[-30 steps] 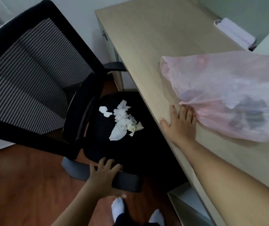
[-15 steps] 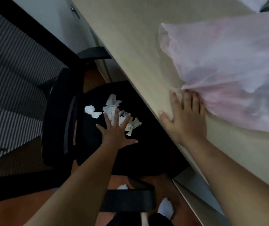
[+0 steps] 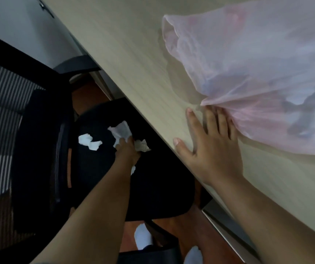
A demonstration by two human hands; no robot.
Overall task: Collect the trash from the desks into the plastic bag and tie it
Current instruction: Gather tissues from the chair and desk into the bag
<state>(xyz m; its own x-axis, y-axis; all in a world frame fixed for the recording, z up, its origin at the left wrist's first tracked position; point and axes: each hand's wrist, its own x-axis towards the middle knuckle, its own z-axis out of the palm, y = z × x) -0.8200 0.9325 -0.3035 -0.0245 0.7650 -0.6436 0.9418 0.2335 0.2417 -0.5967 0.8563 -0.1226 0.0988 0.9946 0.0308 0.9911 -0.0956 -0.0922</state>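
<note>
A pink plastic bag [image 3: 257, 60] with trash inside lies on the light wooden desk [image 3: 133, 54]. My right hand [image 3: 210, 149] rests flat on the desk, fingertips touching the bag's lower edge. Crumpled white tissues [image 3: 121, 130] lie on the black chair seat [image 3: 152, 187] beside the desk. My left hand [image 3: 127, 149] reaches down onto the seat and grips the main clump of tissues, fingers curled into it. A smaller separate tissue piece [image 3: 89, 142] lies to the left of that hand.
The chair's striped mesh backrest [image 3: 0, 111] and black armrest [image 3: 44, 149] stand at the left. A brown wooden floor [image 3: 200, 231] and my white socks [image 3: 143, 239] show below. The desk edge runs diagonally between both hands.
My left hand went from the chair's front edge, over the seat with spread fingers, down onto the tissues and closed on them. My right hand stayed flat by the bag.
</note>
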